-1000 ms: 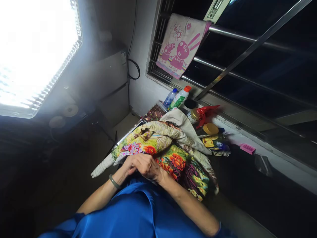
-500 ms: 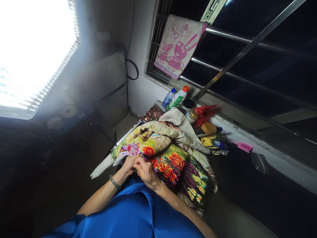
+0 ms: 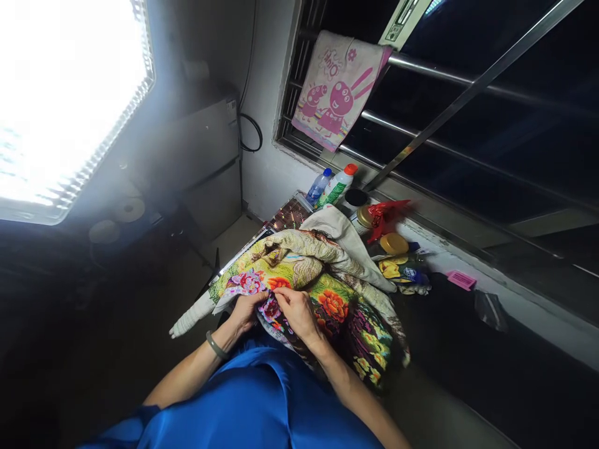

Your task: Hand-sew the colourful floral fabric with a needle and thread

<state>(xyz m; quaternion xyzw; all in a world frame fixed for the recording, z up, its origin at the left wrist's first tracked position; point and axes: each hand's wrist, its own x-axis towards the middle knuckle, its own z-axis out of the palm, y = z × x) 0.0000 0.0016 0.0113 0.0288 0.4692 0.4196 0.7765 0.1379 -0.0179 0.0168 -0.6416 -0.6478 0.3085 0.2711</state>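
A large embroidered cloth (image 3: 334, 304) with red, orange and pink flowers on green and dark ground lies bunched in front of me. Its left part is rolled into a pale tube (image 3: 194, 317). My left hand (image 3: 246, 310), with a bracelet on the wrist, grips the near edge of the cloth between thumb and fingers. Just right of it, my right hand (image 3: 298, 313) is closed in a pinch against the flowered surface. What sits between those right fingertips is too small to make out. Both sets of fingertips nearly meet.
A bright lamp panel (image 3: 70, 106) hangs at upper left. Behind the cloth stand a blue-capped bottle (image 3: 319, 186), an orange-capped bottle (image 3: 337, 185), a gold-lidded jar (image 3: 394, 244) and a red plastic bag (image 3: 386, 218). A pink towel (image 3: 334, 90) hangs on the window bars.
My right hand has moved away from the left hand, up and to the right, onto the cloth. More of the dark flowered patch between them shows. The left hand stays nearly in place.
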